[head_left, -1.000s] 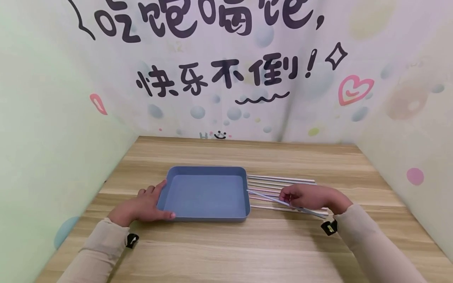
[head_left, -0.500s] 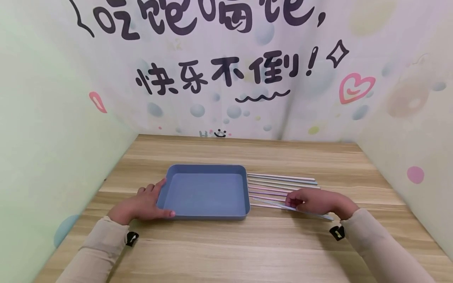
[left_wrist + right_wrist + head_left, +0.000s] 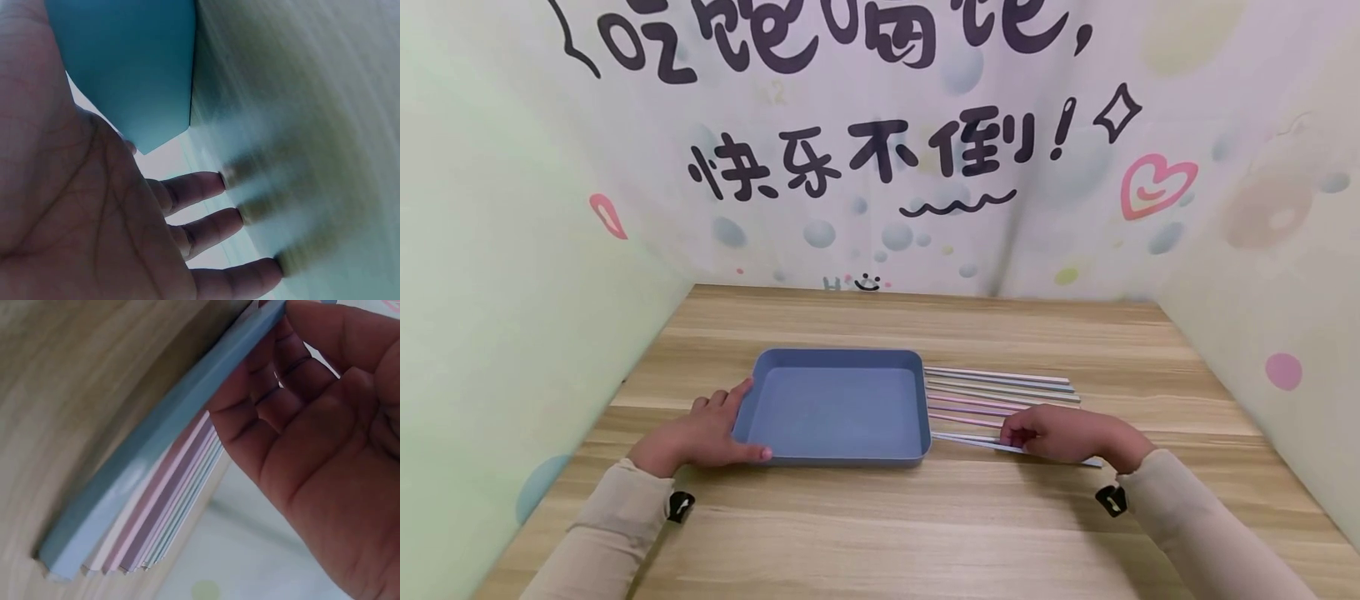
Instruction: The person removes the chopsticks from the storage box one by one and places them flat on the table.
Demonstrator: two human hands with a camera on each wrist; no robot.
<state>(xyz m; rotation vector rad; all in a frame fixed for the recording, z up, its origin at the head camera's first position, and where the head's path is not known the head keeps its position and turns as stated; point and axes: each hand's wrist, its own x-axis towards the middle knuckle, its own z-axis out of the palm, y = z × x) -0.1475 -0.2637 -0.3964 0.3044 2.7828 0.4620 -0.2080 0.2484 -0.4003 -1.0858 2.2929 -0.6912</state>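
My left hand rests against the left side of a blue-grey rectangular tray. Its thumb lies along the front left corner; in the left wrist view the other fingers stretch out past the tray wall. To the right, my right hand pinches a light blue chopstick between thumb and fingers, low over the table. Seen from the right wrist, the blue chopstick slants up into the fingertips. Beside it lie pink, purple and pale chopsticks, side by side.
Several pastel chopsticks lie in a row on the wooden table, their left ends close to the tray's right wall. A printed cloth hangs behind, and pale walls stand on both sides.
My right hand has shifted slightly right and lowered the blue chopstick, bringing it from a crossing slant to nearly alongside the front of the row. My left hand and the tray stay put.
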